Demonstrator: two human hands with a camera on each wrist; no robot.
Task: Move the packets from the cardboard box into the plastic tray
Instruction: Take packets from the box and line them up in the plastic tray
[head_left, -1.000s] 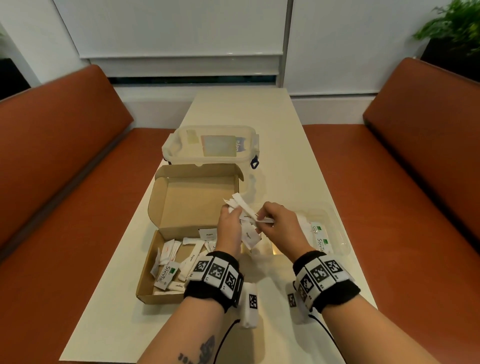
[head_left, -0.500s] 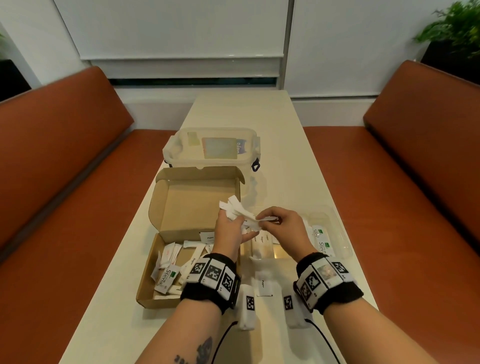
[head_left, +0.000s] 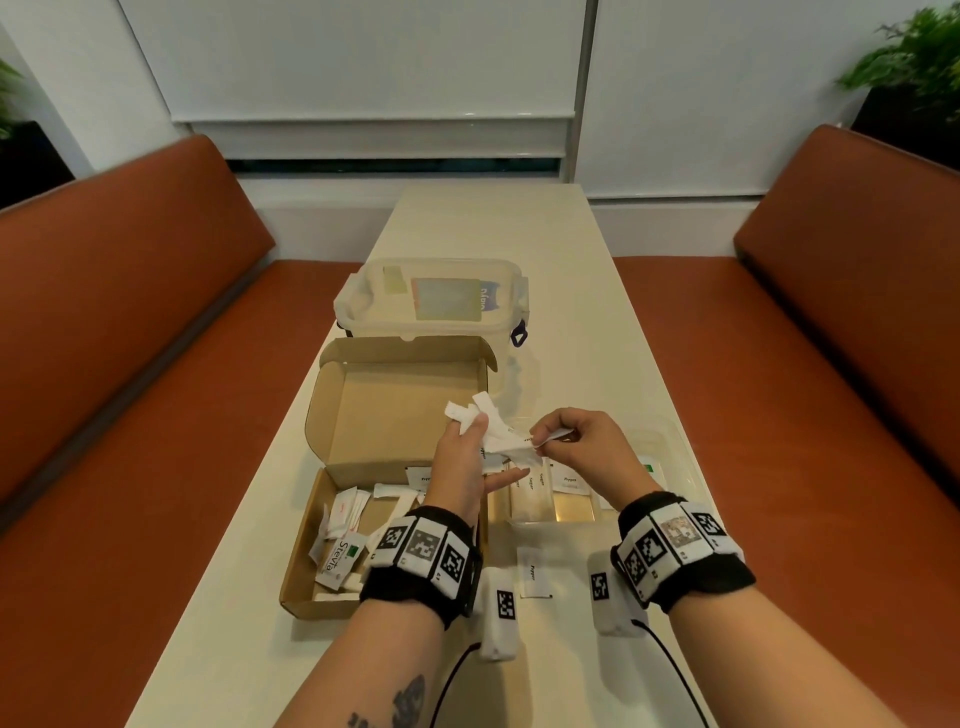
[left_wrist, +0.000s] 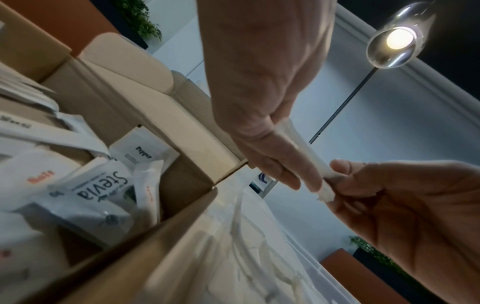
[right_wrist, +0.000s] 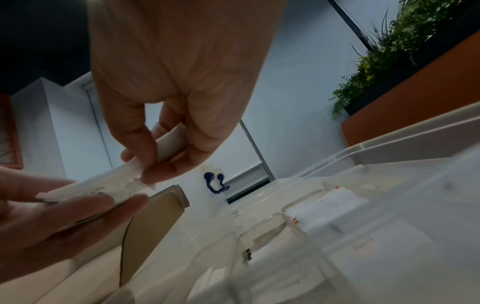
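The left hand holds a bunch of white packets above the seam between the box and the tray. Its fingers are curled round the bunch, with the little finger stretched out straight below. The packets fan out past the fingertips toward the far end of the table.

The right hand meets the bunch from the right. Its thumb and forefinger pinch the end of one slim packet, and the other fingers are curled in behind. In the left wrist view the right hand's fingertips close on the serrated end of a packet beside the left hand's fingers. The right wrist view shows the same pinch from the other side.

The box stands open at the table's left edge, its lid leaning back. More packets lie loose in it, one marked Stevia. The tray sits just right of the box, toward the table's right edge, with a few packets in its compartments, one marked Pepper. One stray packet lies on the table at the near side of the tray, between the wrists. A lidded tub stands beyond the box.
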